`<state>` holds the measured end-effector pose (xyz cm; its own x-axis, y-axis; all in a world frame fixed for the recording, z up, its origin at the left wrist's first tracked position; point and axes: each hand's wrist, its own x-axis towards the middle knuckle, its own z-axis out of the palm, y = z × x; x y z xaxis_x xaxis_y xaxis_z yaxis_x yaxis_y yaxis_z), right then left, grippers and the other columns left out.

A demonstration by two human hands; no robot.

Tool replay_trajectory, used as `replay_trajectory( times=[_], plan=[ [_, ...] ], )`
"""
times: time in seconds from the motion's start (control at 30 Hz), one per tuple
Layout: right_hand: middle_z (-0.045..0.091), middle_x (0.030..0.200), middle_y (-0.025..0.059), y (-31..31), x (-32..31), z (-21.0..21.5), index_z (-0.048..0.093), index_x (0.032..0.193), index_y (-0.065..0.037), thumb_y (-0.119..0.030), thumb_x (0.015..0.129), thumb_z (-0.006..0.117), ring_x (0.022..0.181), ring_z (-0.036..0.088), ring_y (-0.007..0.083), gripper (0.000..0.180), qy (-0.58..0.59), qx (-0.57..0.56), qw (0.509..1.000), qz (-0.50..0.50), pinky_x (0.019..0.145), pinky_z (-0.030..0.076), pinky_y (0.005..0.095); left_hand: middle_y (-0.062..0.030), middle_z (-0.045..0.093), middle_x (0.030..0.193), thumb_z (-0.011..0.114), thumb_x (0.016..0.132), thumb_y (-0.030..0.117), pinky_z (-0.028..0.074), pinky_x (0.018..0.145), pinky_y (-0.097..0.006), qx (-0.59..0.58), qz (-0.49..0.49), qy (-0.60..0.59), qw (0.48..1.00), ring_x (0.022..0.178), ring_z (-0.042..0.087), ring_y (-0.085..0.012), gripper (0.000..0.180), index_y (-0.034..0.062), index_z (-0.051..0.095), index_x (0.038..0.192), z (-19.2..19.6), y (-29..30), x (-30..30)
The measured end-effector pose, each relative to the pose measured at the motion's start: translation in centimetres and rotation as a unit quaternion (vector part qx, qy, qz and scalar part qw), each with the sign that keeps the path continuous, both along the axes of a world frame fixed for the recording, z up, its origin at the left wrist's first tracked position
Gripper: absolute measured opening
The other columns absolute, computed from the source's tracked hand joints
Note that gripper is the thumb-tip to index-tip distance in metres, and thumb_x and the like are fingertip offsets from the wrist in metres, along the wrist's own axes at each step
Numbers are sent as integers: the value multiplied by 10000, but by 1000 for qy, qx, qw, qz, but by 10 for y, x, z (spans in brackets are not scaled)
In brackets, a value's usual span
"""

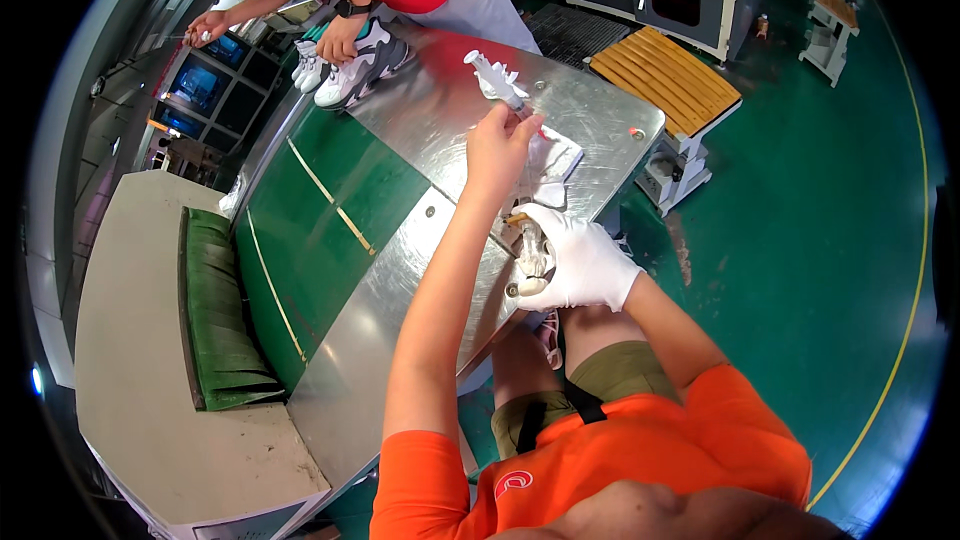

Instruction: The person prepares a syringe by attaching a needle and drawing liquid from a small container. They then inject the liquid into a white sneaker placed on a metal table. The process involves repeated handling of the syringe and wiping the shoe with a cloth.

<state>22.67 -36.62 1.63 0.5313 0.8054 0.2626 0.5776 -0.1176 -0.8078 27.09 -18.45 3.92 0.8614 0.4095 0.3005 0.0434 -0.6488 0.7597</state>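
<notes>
Pale, glossy, irregularly shaped object (pixel 534 258) sits at the near edge of the shiny metal table (pixel 605 114), held in the curled, white-gloved right hand (pixel 585 258). The bare left hand (pixel 497 152) has its fingers narrow by the lower end of a white, rod-like, plastic-looking tool (pixel 492 73); I cannot tell whether they grip it. Handling looks under way; nothing shows as finished, and what remains is unclear.
</notes>
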Motion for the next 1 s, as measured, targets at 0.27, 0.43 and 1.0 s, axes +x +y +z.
replay_trajectory(
  times=[0.27, 0.43, 1.0],
  plan=[
    [619, 1133, 241, 1, -1, 6, 434, 1309, -31, -432, 621, 800, 1031, 615, 401, 877, 11, -28, 1000, 6, 885, 497, 440, -147, 724, 888, 706, 859, 172, 541, 727, -340, -4, -8, -22, 1000, 809, 715, -248, 213, 6, 638, 972, -6, 0, -3],
    [612, 1161, 242, 2, -2, 11, 406, 1359, -15, -468, 629, 807, 1054, 614, 395, 948, 5, -80, 997, -2, 895, 492, 438, -166, 713, 874, 714, 845, 146, 551, 722, -348, 95, -55, -56, 992, 776, 710, -263, 204, 4, 627, 962, -13, -2, 7],
    [608, 1184, 248, 6, -5, 8, 373, 1397, 8, -457, 595, 817, 1042, 625, 399, 1028, -10, -47, 999, 5, 898, 508, 429, -188, 699, 848, 711, 850, 163, 542, 715, -369, 87, -20, -26, 996, 793, 705, -321, 230, -13, 596, 944, -14, -5, 4]
  ],
)
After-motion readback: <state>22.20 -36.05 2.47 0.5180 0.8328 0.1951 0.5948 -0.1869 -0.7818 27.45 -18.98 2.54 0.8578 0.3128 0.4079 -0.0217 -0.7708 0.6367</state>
